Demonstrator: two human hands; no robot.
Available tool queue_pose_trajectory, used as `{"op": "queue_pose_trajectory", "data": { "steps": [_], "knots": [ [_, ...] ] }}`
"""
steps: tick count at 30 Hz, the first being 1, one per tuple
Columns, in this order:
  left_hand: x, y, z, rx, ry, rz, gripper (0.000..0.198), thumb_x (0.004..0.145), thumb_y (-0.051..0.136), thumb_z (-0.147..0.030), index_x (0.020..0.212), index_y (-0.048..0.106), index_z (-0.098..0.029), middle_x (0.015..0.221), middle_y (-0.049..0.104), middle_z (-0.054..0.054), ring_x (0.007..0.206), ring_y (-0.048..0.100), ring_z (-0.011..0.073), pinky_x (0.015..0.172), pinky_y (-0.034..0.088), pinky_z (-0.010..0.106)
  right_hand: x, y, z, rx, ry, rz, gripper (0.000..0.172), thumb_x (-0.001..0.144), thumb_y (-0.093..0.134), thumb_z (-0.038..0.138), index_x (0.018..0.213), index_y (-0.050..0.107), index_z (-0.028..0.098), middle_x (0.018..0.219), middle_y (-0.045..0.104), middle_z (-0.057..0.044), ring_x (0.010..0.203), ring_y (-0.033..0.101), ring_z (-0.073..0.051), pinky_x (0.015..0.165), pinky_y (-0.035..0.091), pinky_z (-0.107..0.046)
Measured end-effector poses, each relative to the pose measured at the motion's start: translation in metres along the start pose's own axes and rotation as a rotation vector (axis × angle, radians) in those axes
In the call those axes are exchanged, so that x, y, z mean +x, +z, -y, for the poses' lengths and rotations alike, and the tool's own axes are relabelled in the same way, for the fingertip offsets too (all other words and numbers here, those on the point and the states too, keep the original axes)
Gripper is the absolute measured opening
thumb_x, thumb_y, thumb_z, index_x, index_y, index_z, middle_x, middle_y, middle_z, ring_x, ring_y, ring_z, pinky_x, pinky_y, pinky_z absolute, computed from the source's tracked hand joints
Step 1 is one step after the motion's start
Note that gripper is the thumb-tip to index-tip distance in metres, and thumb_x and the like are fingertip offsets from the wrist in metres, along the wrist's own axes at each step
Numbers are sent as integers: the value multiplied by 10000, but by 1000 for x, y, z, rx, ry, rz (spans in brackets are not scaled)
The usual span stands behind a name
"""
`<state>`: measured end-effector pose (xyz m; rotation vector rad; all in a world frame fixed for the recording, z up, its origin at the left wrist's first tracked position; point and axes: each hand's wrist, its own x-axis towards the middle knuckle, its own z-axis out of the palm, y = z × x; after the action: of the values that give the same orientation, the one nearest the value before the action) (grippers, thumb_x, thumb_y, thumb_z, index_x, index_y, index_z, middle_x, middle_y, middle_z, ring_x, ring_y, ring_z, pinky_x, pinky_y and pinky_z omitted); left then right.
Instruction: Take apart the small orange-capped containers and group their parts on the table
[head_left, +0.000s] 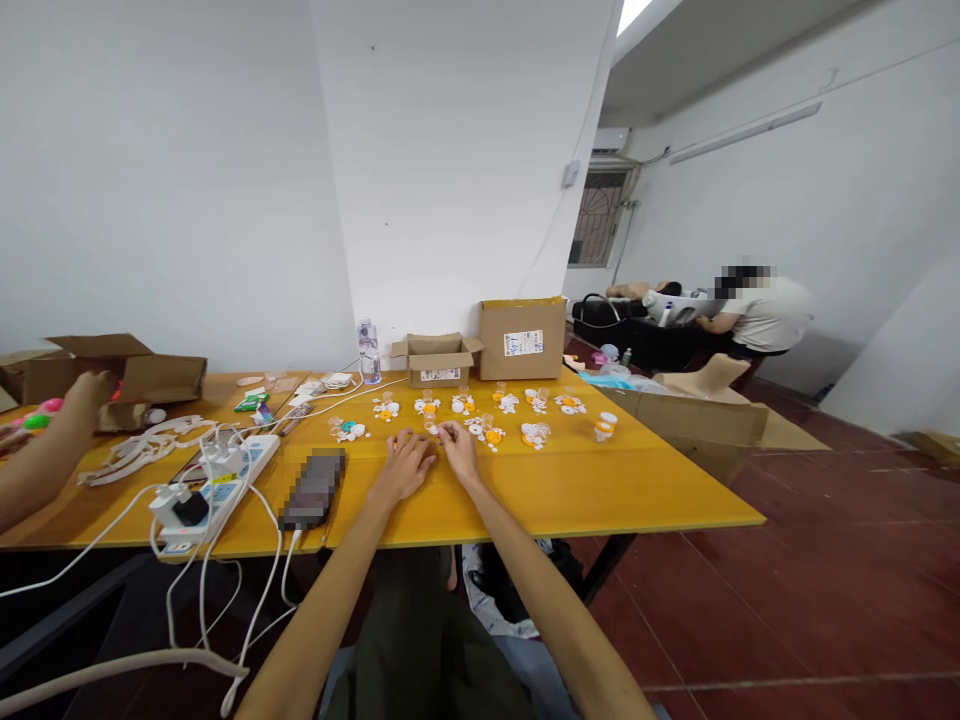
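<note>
My left hand (409, 464) lies palm down on the yellow table (465, 500), its fingers stretched out and slightly apart. Just to its right, my right hand (458, 448) has thumb and fingers pinched together. A tiny pale piece seems to be at those fingertips, too small to name. Around and beyond both hands sit several small heaps of white and orange plastic parts, among them a pile of white discs (535, 434) and a heap with a teal ring (348, 428). Little clear cups (501, 390) stand among the heaps. Stacked orange-and-white round pieces (604, 426) stand farther right.
At the back are an open cardboard box (439, 362), a larger box (523, 340) and a water bottle (368, 352). To the left lie a phone (313, 488) and a power strip (232, 480) with cables. Another person's arm (52, 450) reaches into a carton; a seated person (769, 312) is far right.
</note>
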<state>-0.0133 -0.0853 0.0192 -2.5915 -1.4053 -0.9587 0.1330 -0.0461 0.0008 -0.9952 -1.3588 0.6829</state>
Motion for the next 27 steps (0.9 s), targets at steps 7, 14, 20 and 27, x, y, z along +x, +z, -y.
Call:
{"op": "queue_pose_trajectory", "data": {
  "steps": [7,14,20,27],
  "knots": [
    [3,-4,4,-41,-127,-75,280,921,496,-242,1179,599,-265,1118,680,95,1174,496,295,963,370,437,-2,9,-3,24,-11,65,77,768,562,302,798,582,235,774,669,-19,750,632,-182,723,523,-310],
    [7,-10,8,-247,-269,-161,198,867,569,-215,1015,692,-263,928,717,62,1044,559,284,906,411,417,-4,11,2,53,-50,175,91,770,593,318,770,617,230,782,684,-10,772,630,-183,763,520,-317],
    [8,-15,6,-353,-287,-185,133,854,602,-242,915,720,-251,887,720,45,992,592,257,919,431,413,-4,7,9,64,-52,204,151,796,562,350,779,647,227,773,690,-12,723,620,-182,711,509,-302],
    [9,-16,5,-391,-286,-198,83,817,651,-230,868,715,-234,864,720,42,961,612,239,916,445,410,-5,4,11,-138,-117,230,284,875,456,389,683,590,230,651,619,6,639,558,-176,632,448,-269]
  ]
}}
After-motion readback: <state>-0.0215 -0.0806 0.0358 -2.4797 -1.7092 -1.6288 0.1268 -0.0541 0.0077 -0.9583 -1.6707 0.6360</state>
